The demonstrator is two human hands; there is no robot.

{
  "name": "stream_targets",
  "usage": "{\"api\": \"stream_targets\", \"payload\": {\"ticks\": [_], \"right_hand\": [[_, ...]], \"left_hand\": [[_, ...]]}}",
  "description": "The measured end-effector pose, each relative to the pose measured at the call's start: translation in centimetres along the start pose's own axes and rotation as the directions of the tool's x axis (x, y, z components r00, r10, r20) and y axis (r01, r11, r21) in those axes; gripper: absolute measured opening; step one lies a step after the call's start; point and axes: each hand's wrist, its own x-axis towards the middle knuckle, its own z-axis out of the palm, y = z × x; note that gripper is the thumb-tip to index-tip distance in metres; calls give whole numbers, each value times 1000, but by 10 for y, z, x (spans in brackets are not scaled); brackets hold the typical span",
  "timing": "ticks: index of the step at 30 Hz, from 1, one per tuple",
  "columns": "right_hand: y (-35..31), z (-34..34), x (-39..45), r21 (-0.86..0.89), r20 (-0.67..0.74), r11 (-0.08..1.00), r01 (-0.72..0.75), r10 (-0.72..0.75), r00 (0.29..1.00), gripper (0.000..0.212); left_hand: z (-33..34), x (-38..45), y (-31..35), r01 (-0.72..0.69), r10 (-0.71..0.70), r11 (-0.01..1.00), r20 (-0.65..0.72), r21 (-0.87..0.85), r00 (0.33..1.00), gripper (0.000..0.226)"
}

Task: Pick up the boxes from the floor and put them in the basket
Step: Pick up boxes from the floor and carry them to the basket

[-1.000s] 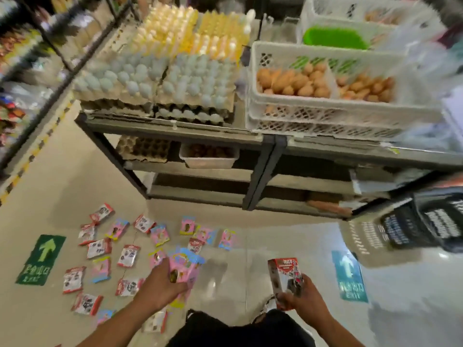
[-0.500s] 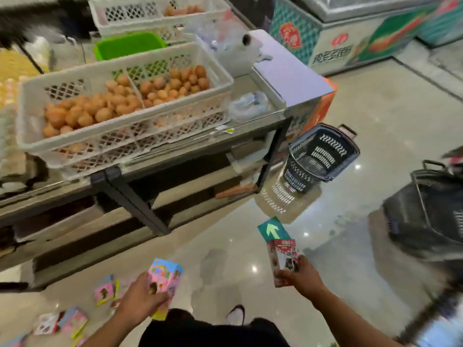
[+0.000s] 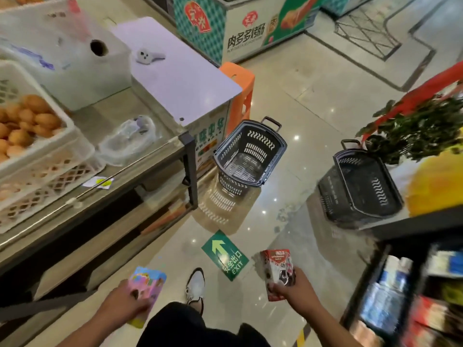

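Fingers (image 3: 280, 288) of right hand (image 3: 290, 286) clamp red-and-black carton box (image 3: 276, 267); left hand (image 3: 125, 300) grips pink-and-blue carton box (image 3: 146, 284). Step: carrying. Next, judged: walk forward, drop both into empty black slotted plastic basket (image 3: 250, 156) on the floor ahead.

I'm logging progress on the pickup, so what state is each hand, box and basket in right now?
left hand: shut on pink box
pink box: held off the floor
right hand: shut on red box
red box: held upright, off the floor
near basket: on the floor, tilted, nothing seen inside
far basket: on the floor, nothing seen inside
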Motion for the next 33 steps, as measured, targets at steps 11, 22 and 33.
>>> {"api": "stream_targets", "payload": {"ticks": [11, 22, 33], "right_hand": [[9, -155, 108, 69, -86, 982, -174, 180, 980, 35], [-54, -366, 344, -57, 16, 995, -80, 81, 997, 58], [-182, -427, 529, -135, 197, 987, 90, -62, 979, 60]], "left_hand": [[-74, -4, 483, -437, 438, 891, -19, -123, 899, 54], [20, 52, 563, -100, 91, 980, -62, -175, 994, 51], [68, 131, 578, 238, -238, 930, 34, -281, 971, 64]]}}
